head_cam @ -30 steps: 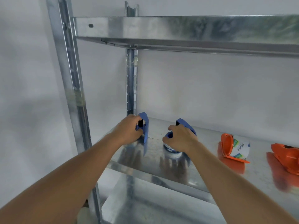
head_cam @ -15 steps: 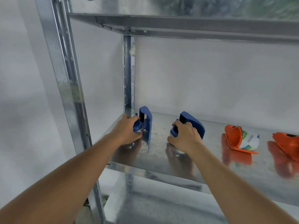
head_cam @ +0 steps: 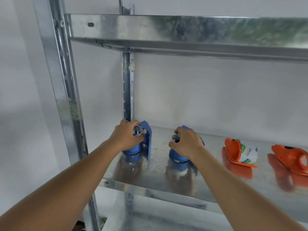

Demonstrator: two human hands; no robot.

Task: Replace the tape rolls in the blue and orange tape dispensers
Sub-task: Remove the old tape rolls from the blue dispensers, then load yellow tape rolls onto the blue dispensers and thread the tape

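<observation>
Head view, lower centre of frame: left hand (head_cam: 125, 137) curled over the top of the left blue dispenser (head_cam: 146, 137), fingers pinched round a small tape roll (head_cam: 138, 130) with a printed core. Just right of it, right hand (head_cam: 186, 144) clamped down on the second blue dispenser (head_cam: 179, 158), fingertips closed at a greyish ring (head_cam: 175, 137), possibly an empty core, too blurred to say. Both blue pieces standing on the metal shelf (head_cam: 160, 157), near its left end, beside the rear upright post (head_cam: 128, 87). Hands apart from each other, bare shelf between them. Off to the right of frame: orange dispenser (head_cam: 231, 150) lying on its side with a white labelled roll (head_cam: 248, 153) in it. Far right edge: another orange dispenser (head_cam: 290, 158), partly cropped. Upper shelf (head_cam: 183, 29) across the top.
</observation>
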